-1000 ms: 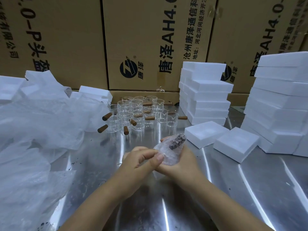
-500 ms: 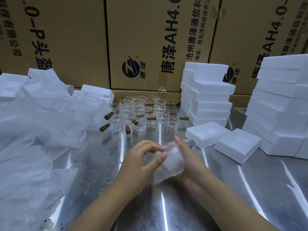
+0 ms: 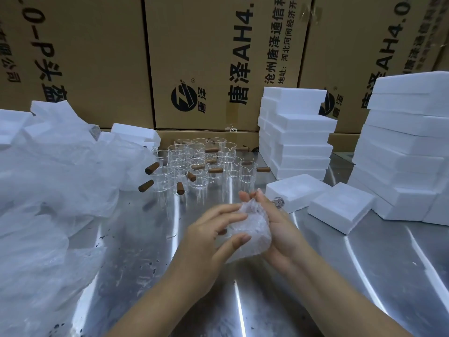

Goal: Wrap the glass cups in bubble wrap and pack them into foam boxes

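A glass cup wrapped in bubble wrap (image 3: 250, 227) sits between both hands above the steel table (image 3: 136, 251). My left hand (image 3: 209, 237) grips the bundle from the left, thumb and fingers curled on the wrap. My right hand (image 3: 279, 227) cups it from the right and below, fingers reaching up behind it. The cup's wrapped handle end (image 3: 279, 202) pokes out past my right fingers. Several bare glass cups with brown wooden handles (image 3: 201, 164) stand clustered at the back of the table. Two foam box halves (image 3: 295, 194) (image 3: 340, 207) lie just right of my hands.
A heap of bubble wrap sheets (image 3: 53, 190) covers the table's left side. Stacks of white foam boxes stand at the back centre (image 3: 298, 135) and far right (image 3: 408, 147). Large cardboard cartons (image 3: 218, 57) wall off the back.
The bundle has been turned: the handle end, raised and in view a second ago, now points away behind my right fingers. Both hands shifted slightly right, closing more wrap round the cup.
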